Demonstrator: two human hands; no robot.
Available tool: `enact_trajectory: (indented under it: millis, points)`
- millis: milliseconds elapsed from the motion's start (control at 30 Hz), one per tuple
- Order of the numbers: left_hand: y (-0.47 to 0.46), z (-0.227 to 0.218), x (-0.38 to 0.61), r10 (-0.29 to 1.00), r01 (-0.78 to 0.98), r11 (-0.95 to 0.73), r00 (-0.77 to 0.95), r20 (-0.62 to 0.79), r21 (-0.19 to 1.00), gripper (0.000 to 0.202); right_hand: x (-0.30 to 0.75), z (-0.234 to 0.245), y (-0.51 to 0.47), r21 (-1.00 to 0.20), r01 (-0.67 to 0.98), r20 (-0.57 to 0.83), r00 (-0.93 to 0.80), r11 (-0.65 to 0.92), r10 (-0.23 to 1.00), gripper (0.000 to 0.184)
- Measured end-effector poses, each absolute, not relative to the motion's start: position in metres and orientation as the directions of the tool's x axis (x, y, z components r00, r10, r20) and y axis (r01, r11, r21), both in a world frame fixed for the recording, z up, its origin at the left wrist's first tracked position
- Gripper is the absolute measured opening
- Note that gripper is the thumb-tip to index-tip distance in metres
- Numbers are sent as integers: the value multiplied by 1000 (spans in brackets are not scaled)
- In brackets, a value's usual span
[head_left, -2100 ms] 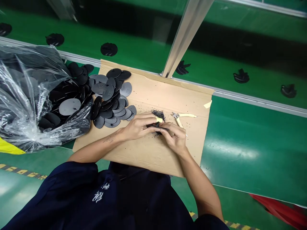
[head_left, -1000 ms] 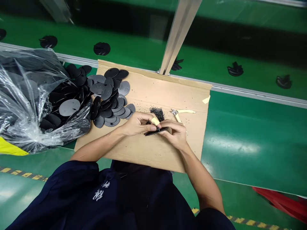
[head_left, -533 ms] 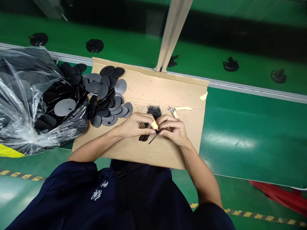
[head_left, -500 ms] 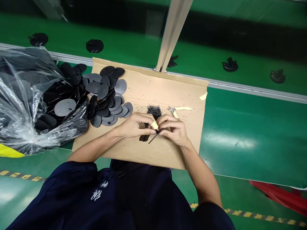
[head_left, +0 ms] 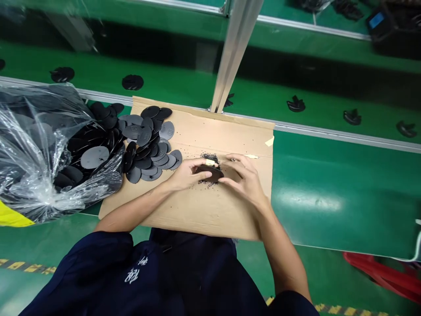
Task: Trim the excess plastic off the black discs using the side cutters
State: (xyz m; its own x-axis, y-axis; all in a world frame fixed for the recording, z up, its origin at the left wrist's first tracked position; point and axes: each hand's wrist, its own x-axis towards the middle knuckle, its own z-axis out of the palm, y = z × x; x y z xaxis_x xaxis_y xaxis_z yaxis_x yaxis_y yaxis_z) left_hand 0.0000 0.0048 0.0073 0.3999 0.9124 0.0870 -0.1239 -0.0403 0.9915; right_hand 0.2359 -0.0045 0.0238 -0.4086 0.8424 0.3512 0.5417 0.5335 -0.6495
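Observation:
A black oval disc (head_left: 212, 173) is pinched between the thumb and fingers of my left hand (head_left: 192, 172), which has pale yellow tape round one finger. The disc is tilted over a heap of small black crumbs (head_left: 210, 156) on the cardboard sheet (head_left: 190, 208). My right hand (head_left: 245, 177) is open at the disc's right side, its thumb at or very near the disc's edge and its fingers spread. Behind that hand, a pale-handled tool (head_left: 251, 156) lies mostly hidden.
Several black oval discs (head_left: 144, 136) are piled on the cardboard's left part. They spill from a clear plastic bag (head_left: 42, 175) beside it. An upright metal post (head_left: 226, 61) stands at the table's back edge. Beyond the rail, black parts (head_left: 296, 104) sit spaced along a green surface.
Both hands were close together at a thin dark piece. Now my right hand has opened and drawn away to the right, and the disc shows its broad face in my left. The view has shifted.

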Motion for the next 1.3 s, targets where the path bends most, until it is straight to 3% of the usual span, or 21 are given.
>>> enact_trajectory:
  millis: [133,267,333,500,600,767,967,1300]
  points:
    - [7,6,-3,939,-102,-47,333,79,994,43,277,18,4,-428,809,176,-362,402,916,63]
    - [10,10,-5,944,-85,-63,317,86,994,45,287,17,11,-342,870,118,-334,354,935,46]
    - [10,10,-5,947,-89,-77,305,101,993,43,278,20,14,-383,849,134,-338,364,931,41]
    - [10,8,-7,955,-71,-126,263,141,989,36,244,23,13,-687,633,201,-305,356,931,32]
    - [10,7,-9,955,-31,-152,253,155,988,34,234,22,8,-783,505,218,-322,362,921,33]
    - [11,8,-10,932,-31,-201,300,201,979,28,235,18,-1,-754,423,337,-406,502,849,32]
    - [8,9,-9,918,-26,-247,315,243,969,28,237,15,-5,-620,495,401,-466,608,789,37]
    - [6,10,-9,893,-40,-307,334,302,951,26,238,17,-9,-601,520,423,-438,607,793,37]
